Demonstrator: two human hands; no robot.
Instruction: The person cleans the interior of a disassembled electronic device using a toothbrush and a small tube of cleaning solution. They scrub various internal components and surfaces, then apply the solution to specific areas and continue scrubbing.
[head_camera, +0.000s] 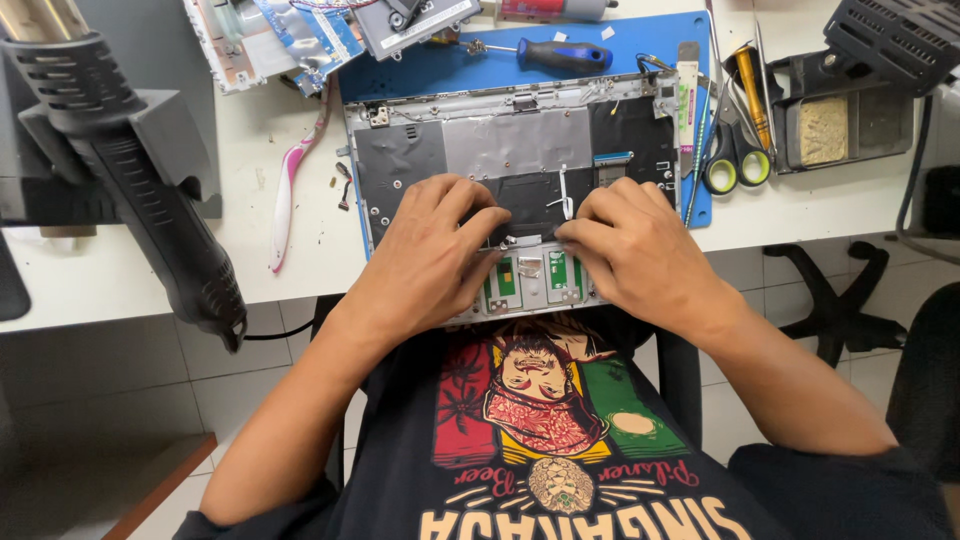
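Laptop shell (520, 140), both hands (430, 250) (640, 250) pressing flat

A white worktop (790, 205) runs across the far half of the scene, evenly lit. Below it the floor of pale square tiles (120, 385) shows at near left and right. A black swivel-chair base (835, 300) stands at right; a brown wooden edge (160, 485) sits near left.
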